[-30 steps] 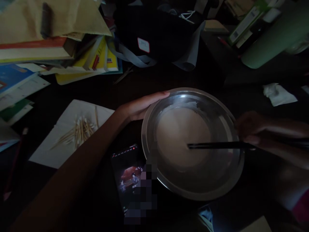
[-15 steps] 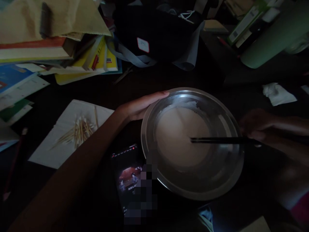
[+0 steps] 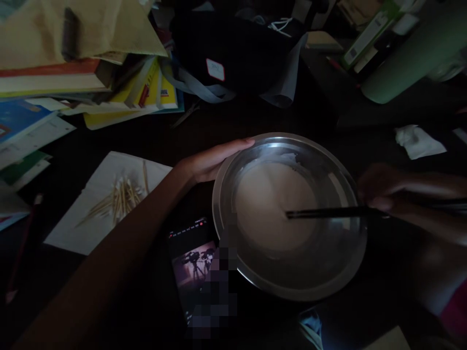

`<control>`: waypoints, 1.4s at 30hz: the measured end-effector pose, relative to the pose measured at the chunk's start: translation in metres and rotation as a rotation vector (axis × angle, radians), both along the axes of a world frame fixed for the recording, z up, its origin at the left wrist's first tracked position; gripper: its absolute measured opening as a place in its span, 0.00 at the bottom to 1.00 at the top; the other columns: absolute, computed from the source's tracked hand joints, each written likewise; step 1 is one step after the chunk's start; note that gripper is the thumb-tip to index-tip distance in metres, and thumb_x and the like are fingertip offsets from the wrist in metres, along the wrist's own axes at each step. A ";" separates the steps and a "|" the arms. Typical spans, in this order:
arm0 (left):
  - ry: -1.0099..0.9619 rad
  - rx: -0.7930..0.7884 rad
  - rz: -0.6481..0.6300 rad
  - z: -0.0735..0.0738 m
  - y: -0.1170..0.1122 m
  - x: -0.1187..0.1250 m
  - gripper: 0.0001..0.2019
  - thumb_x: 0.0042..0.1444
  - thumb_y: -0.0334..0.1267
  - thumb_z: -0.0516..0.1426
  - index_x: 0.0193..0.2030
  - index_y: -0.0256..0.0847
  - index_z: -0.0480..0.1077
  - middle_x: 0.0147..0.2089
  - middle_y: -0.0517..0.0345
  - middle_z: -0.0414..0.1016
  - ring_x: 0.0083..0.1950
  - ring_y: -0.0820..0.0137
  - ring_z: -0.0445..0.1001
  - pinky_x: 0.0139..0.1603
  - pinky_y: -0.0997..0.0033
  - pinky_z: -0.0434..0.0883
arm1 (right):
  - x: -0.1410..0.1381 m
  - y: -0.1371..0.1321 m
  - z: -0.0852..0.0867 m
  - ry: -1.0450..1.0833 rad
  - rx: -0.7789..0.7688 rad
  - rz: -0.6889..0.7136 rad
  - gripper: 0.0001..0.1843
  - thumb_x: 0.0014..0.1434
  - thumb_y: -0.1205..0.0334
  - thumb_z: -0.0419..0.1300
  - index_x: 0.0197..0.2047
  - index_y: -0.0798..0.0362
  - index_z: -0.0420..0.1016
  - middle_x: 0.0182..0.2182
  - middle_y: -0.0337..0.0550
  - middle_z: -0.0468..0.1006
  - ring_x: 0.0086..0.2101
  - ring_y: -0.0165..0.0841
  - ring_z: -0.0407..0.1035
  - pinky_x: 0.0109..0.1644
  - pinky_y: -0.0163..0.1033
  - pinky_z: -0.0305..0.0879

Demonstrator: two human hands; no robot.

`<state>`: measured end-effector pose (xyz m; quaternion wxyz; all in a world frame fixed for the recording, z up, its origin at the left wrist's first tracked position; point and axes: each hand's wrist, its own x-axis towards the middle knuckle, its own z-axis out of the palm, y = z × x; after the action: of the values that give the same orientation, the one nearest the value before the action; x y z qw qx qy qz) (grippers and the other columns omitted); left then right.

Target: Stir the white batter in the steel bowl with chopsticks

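A wide metal bowl [image 3: 292, 289] holds a pale, cloudy liquid [image 3: 270, 204]. My left hand [image 3: 215, 158] grips the bowl's upper left rim, its fingers along the outside. On the right, my right hand [image 3: 381, 184] is closed around a pair of dark chopsticks [image 3: 328, 212], somewhat blurred. Their tips dip into the liquid near the bowl's middle, and the shafts cross above the right rim. Below my left forearm a lit phone [image 3: 193, 267] lies by the bowl, partly covered by a pixelated patch.
Cotton swabs [image 3: 122, 194] lie on a white paper sheet [image 3: 69, 228] at left. Stacked books [image 3: 127, 97] fill the upper left, with a black bag [image 3: 241, 48] beside them. A green bottle [image 3: 408, 63] and a crumpled tissue [image 3: 419, 142] are at right.
The chopsticks have shifted slightly left in the liquid, with my right hand moving a little the same way. My left hand stays on the rim. The phone's picture has changed.
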<state>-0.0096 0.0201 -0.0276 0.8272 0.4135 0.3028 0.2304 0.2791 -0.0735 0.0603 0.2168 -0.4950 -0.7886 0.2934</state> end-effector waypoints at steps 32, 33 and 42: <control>-0.078 -0.012 -0.008 -0.001 0.001 0.001 0.14 0.59 0.43 0.50 0.44 0.40 0.73 0.32 0.61 0.78 0.35 0.76 0.75 0.41 0.78 0.71 | 0.004 0.002 -0.002 -0.062 -0.045 0.294 0.05 0.55 0.64 0.57 0.37 0.45 0.70 0.34 0.39 0.72 0.36 0.30 0.70 0.35 0.34 0.68; -0.068 -0.009 -0.004 -0.002 0.001 0.001 0.15 0.59 0.43 0.50 0.45 0.40 0.72 0.33 0.60 0.78 0.36 0.75 0.76 0.41 0.77 0.71 | 0.000 0.002 -0.005 -0.054 -0.056 0.330 0.04 0.55 0.64 0.57 0.36 0.45 0.69 0.33 0.38 0.71 0.36 0.30 0.70 0.36 0.35 0.68; 0.000 -0.013 0.027 0.000 0.000 -0.001 0.15 0.59 0.43 0.49 0.45 0.42 0.73 0.30 0.62 0.78 0.39 0.71 0.76 0.43 0.74 0.72 | -0.005 -0.001 -0.010 -0.164 0.065 0.015 0.05 0.57 0.56 0.54 0.37 0.45 0.68 0.33 0.37 0.73 0.36 0.30 0.70 0.34 0.36 0.66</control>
<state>-0.0103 0.0198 -0.0281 0.8267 0.4039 0.3098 0.2396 0.2736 -0.0750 0.0503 0.1655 -0.5041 -0.8165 0.2276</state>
